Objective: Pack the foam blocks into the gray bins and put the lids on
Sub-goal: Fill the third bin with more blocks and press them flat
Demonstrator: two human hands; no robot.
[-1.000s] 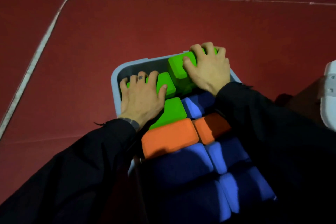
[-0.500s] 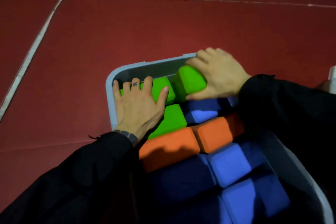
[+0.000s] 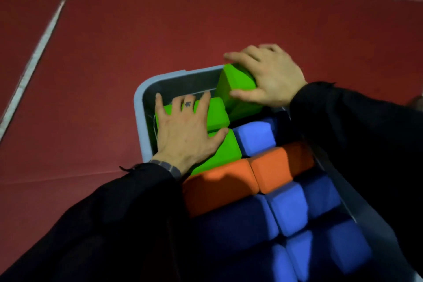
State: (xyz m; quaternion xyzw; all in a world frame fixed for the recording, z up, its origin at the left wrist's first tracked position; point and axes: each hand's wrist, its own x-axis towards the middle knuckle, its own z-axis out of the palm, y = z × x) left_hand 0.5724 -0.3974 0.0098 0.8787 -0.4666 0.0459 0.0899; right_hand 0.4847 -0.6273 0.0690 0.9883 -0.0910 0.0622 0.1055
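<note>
Right hand (image 3: 271, 80) is clamped on a tilted green foam block (image 3: 235, 84) at the far end of the gray bin (image 3: 140, 107), thumb on the near face, fingers curled over the far top edge, and that block sticks up above its neighbours. Left hand (image 3: 183, 135) lies flat with fingers spread, pressing down on a low green block (image 3: 217, 113) in the far left corner, thumb reaching onto a second green block (image 3: 223, 151) just behind it. A small dark mark shows on one left finger (image 3: 188, 104), too small to read. A blue block (image 3: 256, 137) sits beside the greens, two orange blocks (image 3: 229, 181) cross the middle, more blue ones (image 3: 288, 208) fill the near end. The bin rests on a red floor (image 3: 160, 30) with white lines (image 3: 39, 50); no lid on it, no lettering anywhere
</note>
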